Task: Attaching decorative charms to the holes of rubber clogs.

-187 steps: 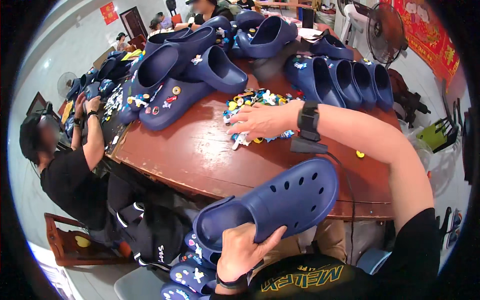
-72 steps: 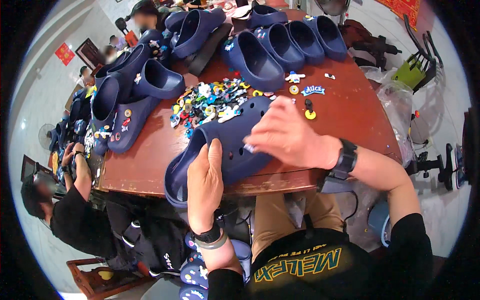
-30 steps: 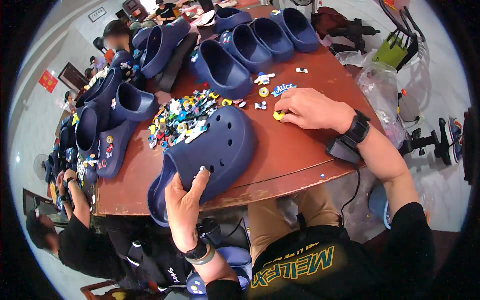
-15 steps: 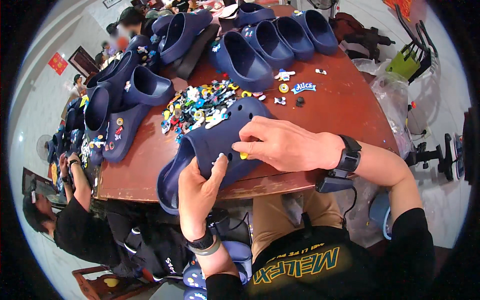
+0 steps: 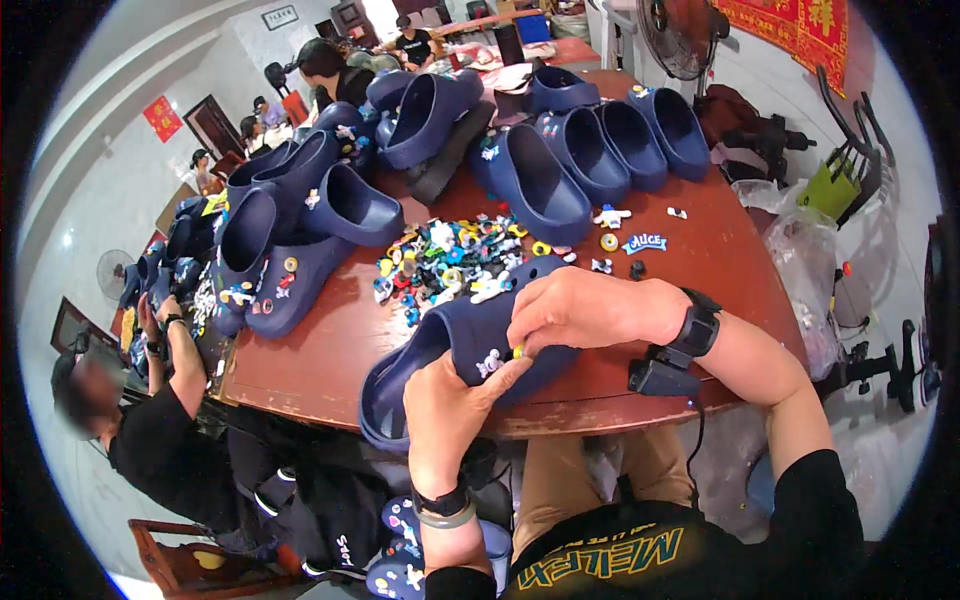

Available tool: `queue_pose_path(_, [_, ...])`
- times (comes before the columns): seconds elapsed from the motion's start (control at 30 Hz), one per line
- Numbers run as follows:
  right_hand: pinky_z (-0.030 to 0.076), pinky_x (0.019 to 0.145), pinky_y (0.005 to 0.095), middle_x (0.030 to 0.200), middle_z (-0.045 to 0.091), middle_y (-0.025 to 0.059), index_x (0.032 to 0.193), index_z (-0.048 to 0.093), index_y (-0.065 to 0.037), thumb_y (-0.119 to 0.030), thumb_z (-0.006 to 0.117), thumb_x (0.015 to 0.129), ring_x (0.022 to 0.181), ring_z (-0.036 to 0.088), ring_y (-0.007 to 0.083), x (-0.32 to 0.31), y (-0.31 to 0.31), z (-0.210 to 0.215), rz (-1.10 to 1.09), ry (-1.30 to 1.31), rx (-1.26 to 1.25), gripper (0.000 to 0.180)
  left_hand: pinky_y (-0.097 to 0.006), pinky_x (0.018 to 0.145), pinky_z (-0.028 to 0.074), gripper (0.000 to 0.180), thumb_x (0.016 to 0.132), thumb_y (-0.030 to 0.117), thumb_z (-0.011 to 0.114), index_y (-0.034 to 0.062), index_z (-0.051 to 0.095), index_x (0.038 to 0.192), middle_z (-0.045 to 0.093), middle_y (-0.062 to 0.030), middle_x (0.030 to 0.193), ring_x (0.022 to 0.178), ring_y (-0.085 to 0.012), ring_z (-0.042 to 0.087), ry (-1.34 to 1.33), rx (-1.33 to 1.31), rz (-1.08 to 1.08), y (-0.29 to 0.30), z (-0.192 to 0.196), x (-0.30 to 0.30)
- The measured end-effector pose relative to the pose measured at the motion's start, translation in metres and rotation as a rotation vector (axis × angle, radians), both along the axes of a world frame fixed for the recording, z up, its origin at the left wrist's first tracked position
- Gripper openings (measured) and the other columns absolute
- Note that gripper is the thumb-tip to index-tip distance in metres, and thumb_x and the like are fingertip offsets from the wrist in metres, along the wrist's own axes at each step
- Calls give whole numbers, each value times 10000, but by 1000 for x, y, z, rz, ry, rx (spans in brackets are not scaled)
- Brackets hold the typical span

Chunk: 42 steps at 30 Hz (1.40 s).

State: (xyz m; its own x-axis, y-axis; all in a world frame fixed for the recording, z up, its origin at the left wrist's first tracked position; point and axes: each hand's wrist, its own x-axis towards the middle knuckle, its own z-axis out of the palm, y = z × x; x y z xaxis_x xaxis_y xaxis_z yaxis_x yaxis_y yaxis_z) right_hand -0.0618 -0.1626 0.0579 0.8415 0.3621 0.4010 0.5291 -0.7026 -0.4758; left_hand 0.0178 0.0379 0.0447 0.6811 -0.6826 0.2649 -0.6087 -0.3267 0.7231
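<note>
A navy clog (image 5: 476,332) lies tilted at the table's near edge, its open heel toward my left. My left hand (image 5: 448,402) grips it with the fingers inside the opening and the thumb on the outer surface. A small whitish shoe charm (image 5: 490,363) sits on the clog beside that thumb. My right hand (image 5: 590,312) is closed over the clog's upper, its fingertips pinching a small yellow charm (image 5: 518,352) against the surface. Just beyond the clog is a heap of mixed colourful charms (image 5: 450,255).
Several navy clogs (image 5: 545,185) stand along the far side, with more stacked clogs (image 5: 290,250) at the left. Loose charms, including a blue name-plate charm (image 5: 645,243), lie on the red table (image 5: 700,320). A co-worker (image 5: 165,420) sits at the left. A fan (image 5: 675,35) stands behind.
The view has tilted up and shifted. My right fingertips and the yellow charm are now closer to the whitish charm and my left thumb. The co-worker's head has turned.
</note>
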Motion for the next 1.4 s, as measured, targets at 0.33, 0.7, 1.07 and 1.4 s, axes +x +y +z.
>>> queue_pose_path(0.33, [518, 748, 370, 860, 644, 108, 863, 670, -34, -64, 648, 779, 834, 642, 286, -5, 2, -11, -53, -107, -41, 91, -394, 634, 520, 457, 713, 424, 797, 16, 692, 891, 689, -178, 767, 736, -343, 675, -29, 69, 12, -6, -1, 2])
queue_pose_path(0.7, [486, 758, 347, 962, 579, 61, 998, 618, -65, -155, 634, 778, 928, 562, 220, -38, 26, -27, -319, -374, -305, 239, -401, 620, 517, 415, 727, 379, 791, 7, 691, 882, 683, -183, 761, 716, -351, 671, -78, 123, 16, -2, 1, 5])
queue_pose_path(1.07, [419, 863, 352, 960, 576, -14, 909, 648, -133, -140, 617, 741, 991, 530, 186, -7, -5, -18, -73, -506, -461, 170, -401, 644, 525, 346, 797, 305, 728, -22, 677, 897, 661, -232, 771, 768, -383, 660, -109, -5, -41, -1, 1, 4])
queue_pose_path(1.4, [398, 861, 383, 956, 594, 13, 933, 709, -169, -176, 721, 798, 985, 526, 223, -16, 6, -39, -246, -314, -8, 135, -361, 676, 525, 372, 771, 277, 757, -45, 669, 937, 695, -201, 817, 770, -311, 699, -111, 12, -34, 1, -3, 5])
